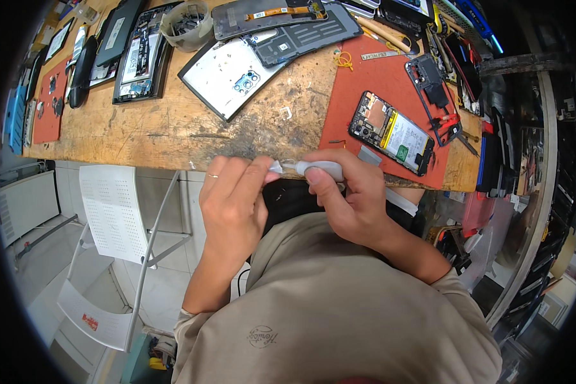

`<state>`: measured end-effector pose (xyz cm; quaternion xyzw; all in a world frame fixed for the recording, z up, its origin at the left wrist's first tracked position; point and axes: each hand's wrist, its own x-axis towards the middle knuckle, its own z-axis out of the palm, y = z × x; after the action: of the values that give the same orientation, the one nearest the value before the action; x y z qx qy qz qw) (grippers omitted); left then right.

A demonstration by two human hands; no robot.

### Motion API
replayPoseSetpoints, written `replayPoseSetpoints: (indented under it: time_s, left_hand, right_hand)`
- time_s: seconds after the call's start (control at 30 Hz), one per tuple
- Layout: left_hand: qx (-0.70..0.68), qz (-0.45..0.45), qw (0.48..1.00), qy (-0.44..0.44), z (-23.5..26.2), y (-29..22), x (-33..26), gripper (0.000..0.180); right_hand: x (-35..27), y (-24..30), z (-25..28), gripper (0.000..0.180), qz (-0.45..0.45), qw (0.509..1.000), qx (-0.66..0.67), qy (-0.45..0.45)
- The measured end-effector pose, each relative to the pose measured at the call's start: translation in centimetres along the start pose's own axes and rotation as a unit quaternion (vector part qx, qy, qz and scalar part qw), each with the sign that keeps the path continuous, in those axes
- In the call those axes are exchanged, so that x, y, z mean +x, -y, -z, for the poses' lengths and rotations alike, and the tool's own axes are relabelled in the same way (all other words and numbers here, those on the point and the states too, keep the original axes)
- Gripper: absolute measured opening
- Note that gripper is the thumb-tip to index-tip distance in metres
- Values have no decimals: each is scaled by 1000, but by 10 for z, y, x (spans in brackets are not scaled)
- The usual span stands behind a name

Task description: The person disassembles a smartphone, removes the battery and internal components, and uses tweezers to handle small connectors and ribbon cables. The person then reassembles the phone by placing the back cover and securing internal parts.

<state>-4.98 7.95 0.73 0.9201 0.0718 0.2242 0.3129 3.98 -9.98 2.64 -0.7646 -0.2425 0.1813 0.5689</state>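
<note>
At the front edge of the wooden bench, my right hand [357, 198] is closed around a small white squeeze bottle [326, 169], its narrow nozzle pointing left. My left hand [232, 200] pinches a small whitish piece [276, 168], perhaps tissue or a cap; its kind is unclear. The nozzle tip comes close to that piece, and whether they touch is too small to tell. Just beyond my right hand lies an opened phone [403, 137] with battery and circuit board exposed, on a red mat [339, 121].
Further back on the bench [173, 137] lie a white panel [214, 80], dark phone parts [301, 41] and a tub of bits [187, 25]. A phone frame [432, 83] and red-handled tool [446, 121] sit at the right. A white folding chair [118, 211] stands left of me.
</note>
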Motion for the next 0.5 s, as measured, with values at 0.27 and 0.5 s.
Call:
replayPoseSetpoints:
  time_s: [0.27, 0.5]
  left_hand:
    - [0, 33, 998, -45, 1, 5, -11, 34]
    - [-74, 59, 993, -65, 4, 0, -12, 36]
  right_hand:
    - [2, -11, -4, 14, 108, 987, -119, 2]
    - [-2, 3, 4, 21, -166, 961, 219, 5]
